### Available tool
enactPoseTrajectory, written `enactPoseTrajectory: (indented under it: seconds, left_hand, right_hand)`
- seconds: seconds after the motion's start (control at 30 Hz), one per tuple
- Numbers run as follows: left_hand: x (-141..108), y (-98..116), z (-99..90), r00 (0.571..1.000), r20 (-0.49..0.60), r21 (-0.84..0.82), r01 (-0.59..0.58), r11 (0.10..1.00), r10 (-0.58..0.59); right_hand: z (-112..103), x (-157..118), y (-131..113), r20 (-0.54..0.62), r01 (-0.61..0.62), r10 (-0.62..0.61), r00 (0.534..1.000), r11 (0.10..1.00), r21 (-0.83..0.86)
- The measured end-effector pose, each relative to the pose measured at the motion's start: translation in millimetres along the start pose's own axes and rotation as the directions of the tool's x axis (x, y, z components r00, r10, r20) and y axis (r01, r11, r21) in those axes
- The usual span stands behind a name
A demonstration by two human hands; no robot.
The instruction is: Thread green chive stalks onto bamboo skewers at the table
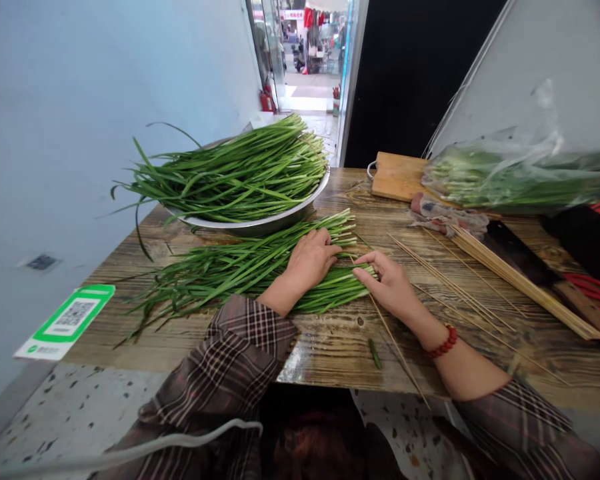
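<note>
A spread bunch of garlic chives (220, 273) lies on the wooden table, its pale cut ends to the right. My left hand (310, 257) rests on top of the bunch near those ends, fingers curled down into the stalks. My right hand (387, 283) closes thumb and forefinger at the pale ends of the nearer stalks. A thin bamboo skewer (397, 347) slants from between my hands past the table's front edge; whether the right fingers touch it is hidden. Behind the bunch, a metal basin (280, 219) holds a heap of garlic chives (240, 170).
Several loose skewers (450, 287) lie to the right, beside a bundle of skewers (525, 280) and a knife (545, 273). Farther back are a cutting board (397, 175) and a plastic bag of greens (520, 177). A QR-code card (70, 320) sits at the left edge.
</note>
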State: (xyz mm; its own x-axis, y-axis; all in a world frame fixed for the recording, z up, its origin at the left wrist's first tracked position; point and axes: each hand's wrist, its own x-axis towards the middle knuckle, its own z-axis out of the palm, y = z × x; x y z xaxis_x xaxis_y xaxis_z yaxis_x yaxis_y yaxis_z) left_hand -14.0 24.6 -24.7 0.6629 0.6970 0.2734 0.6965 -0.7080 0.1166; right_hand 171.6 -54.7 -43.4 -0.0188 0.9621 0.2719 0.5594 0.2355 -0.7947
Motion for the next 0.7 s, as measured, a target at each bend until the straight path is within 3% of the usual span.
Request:
enactPoseTrajectory:
  seconds: [0.13, 0.27, 0.43, 0.57, 0.7]
  left_hand:
    - [-0.3, 2.6, -1.6, 1.0, -0.014, 0.03, 0.014, 0.999, -0.013]
    - [-1.3, 5.0, -6.6, 0.994, -0.104, 0.003, -0.015, 1.0, 0.015]
    - [-1.0, 4.8, -8.2, 0.973, -0.216, -0.241, 0.031, 0.97, -0.085]
    - [1.3, 3.3, -3.2, 0.96, -0.191, -0.502, 0.083, 0.861, -0.204]
    - [2.3, 4.7, -2.5, 0.967, -0.152, -0.618, 0.069, 0.783, -0.205]
  right_hand:
    - [-0.1, -0.1, -0.2, -0.005, -0.001, 0.001, 1.0, 1.0, -0.011]
    - [-1.1, 0.3, -2.1, -0.018, 0.002, -0.002, 1.0, 1.0, -0.018]
    - [-1.6, 0.3, -3.4, -0.027, 0.016, -0.015, 1.0, 1.0, 0.003]
    - [-1.7, 0.2, -4.7, -0.029, 0.012, -0.011, 1.0, 0.999, 0.045]
    - [-1.8, 1.0, -4.3, -0.016, -0.001, 0.003, 1.0, 0.994, 0.111]
